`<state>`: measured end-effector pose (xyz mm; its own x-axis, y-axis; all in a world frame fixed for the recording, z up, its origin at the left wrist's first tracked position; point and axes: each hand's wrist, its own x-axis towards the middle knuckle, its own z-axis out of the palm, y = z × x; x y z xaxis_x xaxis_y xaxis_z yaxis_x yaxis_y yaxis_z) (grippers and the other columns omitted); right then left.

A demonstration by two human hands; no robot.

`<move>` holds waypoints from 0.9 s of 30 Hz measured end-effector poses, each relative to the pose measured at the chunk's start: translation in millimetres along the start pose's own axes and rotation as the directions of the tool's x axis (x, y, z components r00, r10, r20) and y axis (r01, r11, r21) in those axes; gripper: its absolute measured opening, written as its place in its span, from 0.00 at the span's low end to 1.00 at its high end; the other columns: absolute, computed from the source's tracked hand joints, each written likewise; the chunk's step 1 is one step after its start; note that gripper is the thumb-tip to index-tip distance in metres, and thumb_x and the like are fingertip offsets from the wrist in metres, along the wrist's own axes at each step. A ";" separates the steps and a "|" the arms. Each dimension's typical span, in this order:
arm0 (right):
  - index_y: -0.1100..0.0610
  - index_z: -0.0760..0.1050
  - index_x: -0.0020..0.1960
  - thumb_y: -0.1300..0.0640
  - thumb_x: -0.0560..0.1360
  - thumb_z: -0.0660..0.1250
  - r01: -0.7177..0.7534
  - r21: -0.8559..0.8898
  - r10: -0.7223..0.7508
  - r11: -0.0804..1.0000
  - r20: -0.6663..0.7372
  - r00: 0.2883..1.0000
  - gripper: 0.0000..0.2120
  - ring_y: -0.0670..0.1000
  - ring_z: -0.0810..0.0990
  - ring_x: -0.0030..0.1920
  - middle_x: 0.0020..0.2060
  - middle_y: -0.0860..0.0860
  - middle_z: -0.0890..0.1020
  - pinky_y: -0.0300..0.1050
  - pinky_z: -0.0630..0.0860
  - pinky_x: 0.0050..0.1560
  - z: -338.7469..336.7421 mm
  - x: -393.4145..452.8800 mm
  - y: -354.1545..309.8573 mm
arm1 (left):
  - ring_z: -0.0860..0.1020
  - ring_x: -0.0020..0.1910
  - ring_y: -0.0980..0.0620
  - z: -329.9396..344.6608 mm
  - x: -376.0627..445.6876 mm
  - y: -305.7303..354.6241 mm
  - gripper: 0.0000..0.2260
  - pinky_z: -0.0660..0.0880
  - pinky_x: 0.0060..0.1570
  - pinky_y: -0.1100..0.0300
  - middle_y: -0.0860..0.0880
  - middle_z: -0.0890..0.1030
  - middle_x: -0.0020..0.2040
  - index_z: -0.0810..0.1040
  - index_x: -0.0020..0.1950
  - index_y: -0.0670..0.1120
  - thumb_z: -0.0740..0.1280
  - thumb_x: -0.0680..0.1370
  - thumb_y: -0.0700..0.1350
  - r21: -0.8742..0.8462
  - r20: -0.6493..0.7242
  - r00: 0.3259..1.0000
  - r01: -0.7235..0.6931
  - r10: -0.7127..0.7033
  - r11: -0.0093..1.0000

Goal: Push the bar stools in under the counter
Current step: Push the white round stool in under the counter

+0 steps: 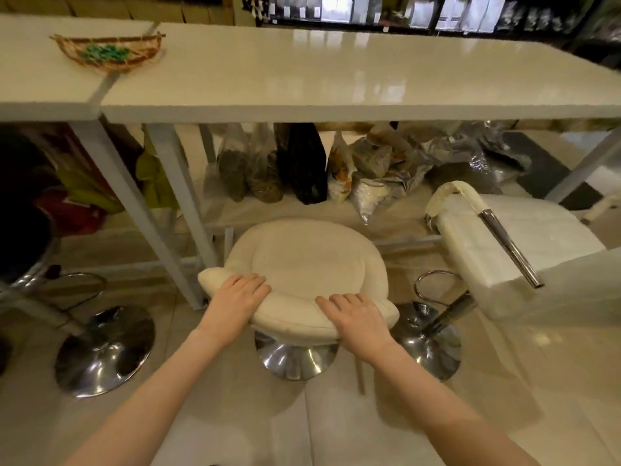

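In front of the white counter (336, 82), in the head view, the cream bar stool (302, 267) is held by its low backrest, the left hand (235, 299) and the right hand (356, 319) laid flat over the padding, fingers together, not curled under. The seat stands just short of the counter edge. A crooked push could drive its chrome base (295, 359) against the counter leg (178, 210), or into the neighbouring white stool (514, 247); flat palms could also slip off.

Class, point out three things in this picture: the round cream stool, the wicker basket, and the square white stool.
round cream stool (307, 260), head view, middle of the seat cushion.
wicker basket (132, 63), head view, its woven wall.
square white stool (497, 243), head view, seat top.
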<state>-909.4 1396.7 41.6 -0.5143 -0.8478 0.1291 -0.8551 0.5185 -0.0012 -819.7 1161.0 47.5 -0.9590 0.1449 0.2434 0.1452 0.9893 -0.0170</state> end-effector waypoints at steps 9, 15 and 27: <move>0.53 0.68 0.60 0.58 0.53 0.77 0.098 0.028 -0.100 0.995 0.065 0.993 0.37 0.54 0.79 0.40 0.43 0.51 0.80 0.48 0.76 0.40 -2.0 -12.1 51.0 | 0.79 0.34 0.49 3.0 11.5 41.9 0.25 0.74 0.38 0.60 0.48 0.80 0.35 0.78 0.43 0.45 0.77 0.48 0.37 -0.033 0.055 0.996 0.069 -0.067 0.997; 0.52 0.70 0.59 0.63 0.53 0.75 0.127 0.016 -0.127 0.992 0.044 0.991 0.35 0.53 0.79 0.40 0.42 0.50 0.80 0.46 0.75 0.41 -7.4 -15.8 71.7 | 0.77 0.30 0.49 4.1 21.5 60.1 0.23 0.72 0.32 0.61 0.50 0.78 0.32 0.76 0.39 0.45 0.75 0.46 0.35 -0.032 0.090 0.994 0.073 -0.070 0.997; 0.53 0.69 0.59 0.62 0.53 0.76 0.120 -0.011 -0.119 0.993 0.036 0.992 0.36 0.55 0.77 0.41 0.42 0.51 0.79 0.48 0.74 0.41 -7.4 -15.6 65.4 | 0.78 0.33 0.49 3.3 17.6 57.8 0.23 0.75 0.35 0.59 0.50 0.79 0.36 0.76 0.44 0.46 0.75 0.52 0.36 -0.067 0.126 0.984 0.134 -0.125 0.989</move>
<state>-956.8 1444.6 46.9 -0.4109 -0.9070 0.0926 -0.9096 0.4147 0.0256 -829.1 1220.8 47.6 -0.9926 0.0212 0.1197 0.0310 0.9963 0.0803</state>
